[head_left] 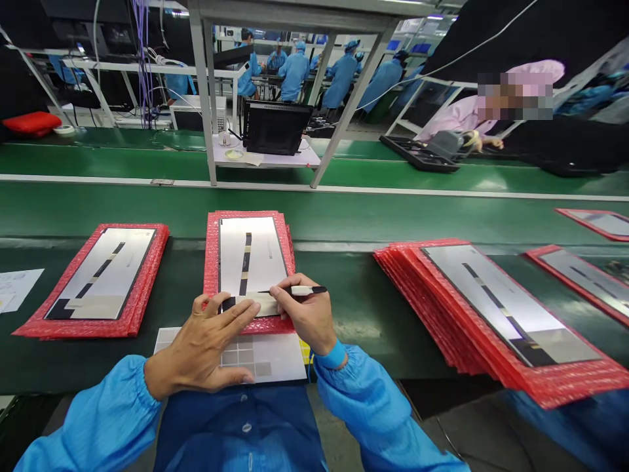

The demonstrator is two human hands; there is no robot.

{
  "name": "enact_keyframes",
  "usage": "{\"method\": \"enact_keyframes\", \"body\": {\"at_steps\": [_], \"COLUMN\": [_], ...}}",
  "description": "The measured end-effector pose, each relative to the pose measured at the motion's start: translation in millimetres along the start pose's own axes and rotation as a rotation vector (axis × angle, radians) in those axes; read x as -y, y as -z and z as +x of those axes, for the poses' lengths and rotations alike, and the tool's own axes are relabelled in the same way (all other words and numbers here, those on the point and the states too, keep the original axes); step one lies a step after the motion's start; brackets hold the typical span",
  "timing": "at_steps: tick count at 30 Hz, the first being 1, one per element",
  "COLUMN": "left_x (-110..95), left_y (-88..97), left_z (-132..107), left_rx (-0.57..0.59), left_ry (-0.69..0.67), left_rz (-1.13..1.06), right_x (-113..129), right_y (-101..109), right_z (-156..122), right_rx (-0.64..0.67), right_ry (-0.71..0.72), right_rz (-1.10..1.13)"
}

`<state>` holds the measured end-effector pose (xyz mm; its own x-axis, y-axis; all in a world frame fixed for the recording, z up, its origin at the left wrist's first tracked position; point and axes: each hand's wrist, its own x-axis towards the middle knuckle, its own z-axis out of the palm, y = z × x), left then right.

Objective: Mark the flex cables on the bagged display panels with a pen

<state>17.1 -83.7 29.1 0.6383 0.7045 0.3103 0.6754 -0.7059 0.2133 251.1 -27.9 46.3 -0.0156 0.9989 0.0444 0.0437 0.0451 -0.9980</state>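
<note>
A silvery display panel (260,242) with a dark flex strip down its middle lies on a stack of red bubble-wrap sheets (212,262) before me. My left hand (209,344) rests with spread fingers on the panel's near edge, its fingertips by the pale band there. In my right hand (309,314) is a slim white-and-black pen (307,290), pinched between thumb and fingers, its tip low over the near part of the panel. A blue band circles my right wrist. Beneath the stack's near side lies a sheet with grey squares (246,354), partly under my left hand.
To the left stands another red-wrapped panel stack (130,282), with a paper (19,288) beyond it. A taller, leaning stack (422,288) is on the right, with more panels (587,278) farther over. A metal frame (204,98) holds a monitor (275,128); a person in pink sits across.
</note>
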Motion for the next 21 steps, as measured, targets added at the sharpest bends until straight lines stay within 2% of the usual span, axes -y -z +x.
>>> {"method": "enact_keyframes", "body": {"at_steps": [4,8,11,14,18,21], "left_x": [14,36,42,35,18,5], "left_y": [-4.0,-7.0,-7.4,-5.0,-1.1,-0.5], "left_z": [-8,-19,-22,-16,-2,6], "left_rx": [-0.092,-0.190,-0.194,-0.146,-0.113,-0.085], "left_ry": [-0.020,-0.170,-0.232,-0.178,-0.050,-0.006], "left_rz": [-0.075,-0.148,-0.102,-0.008,0.045,0.067], "right_x": [1,2,1,0,0,-1], "right_y": [1,0,0,0,1,1], "right_z": [0,0,0,0,0,0], "right_rx": [0.002,-0.002,-0.002,-0.002,0.000,-0.002], "right_ry": [-0.003,-0.003,0.005,0.021,0.024,0.020], "right_rz": [0.014,0.021,0.014,0.004,-0.012,-0.016]}}
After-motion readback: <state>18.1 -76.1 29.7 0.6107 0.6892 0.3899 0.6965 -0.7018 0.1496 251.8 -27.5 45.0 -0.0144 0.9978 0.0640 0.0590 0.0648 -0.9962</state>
